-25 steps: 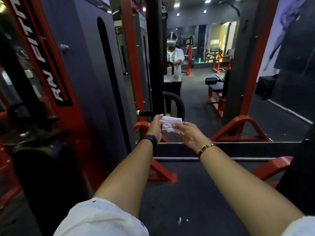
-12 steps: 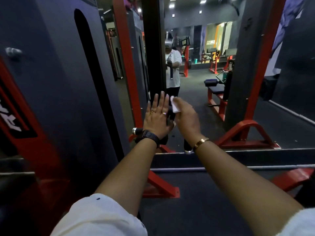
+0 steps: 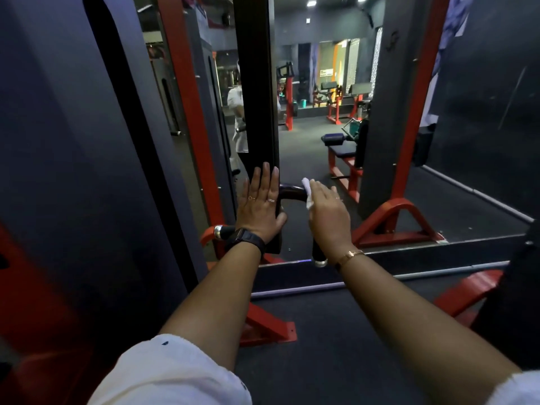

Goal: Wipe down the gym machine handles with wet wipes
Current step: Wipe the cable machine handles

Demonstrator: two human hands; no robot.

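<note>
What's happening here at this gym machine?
A person is wiping the machine's curved black handle. Their right hand presses a white wet wipe against the handle's upper bend, fingers curled over it. Their left hand lies flat, fingers straight, on the black upright post beside it. The handle's lower end, with its chrome cap, is uncovered.

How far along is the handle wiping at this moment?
Done: nothing shows as finished. In hand: the right hand holds the wipe against the bend of the curved black handle; the left hand lies flat on the upright. Left: the handle's two chrome-capped ends.
</note>
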